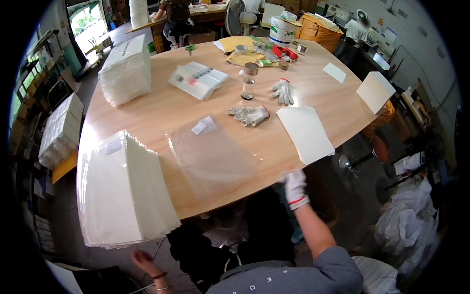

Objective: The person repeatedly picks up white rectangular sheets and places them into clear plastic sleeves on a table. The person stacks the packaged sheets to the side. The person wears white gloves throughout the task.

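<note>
My right hand (295,187) wears a white glove with a red cuff and is just off the table's near edge. Its blurred fingers look apart, and nothing shows in them. Closest to it is a stack of white sheets (306,134). My bare left hand (142,259) is low beside the near left corner, below a tall stack of clear-wrapped white sheets (105,196); motion smears its fingers. Between the stacks lies a flat clear plastic bag (213,159) with small white labels (199,128). Beyond it rest two white gloves, one crumpled (249,115) and one flat (282,92).
A lidded clear bottle (249,81) stands mid-table. Farther back are printed plastic bags (198,80), tape rolls, a white bucket (283,30) and another wrapped stack (126,71). A white block (376,93) stands at the right edge. A stool (379,149) is right of the table; people work beyond.
</note>
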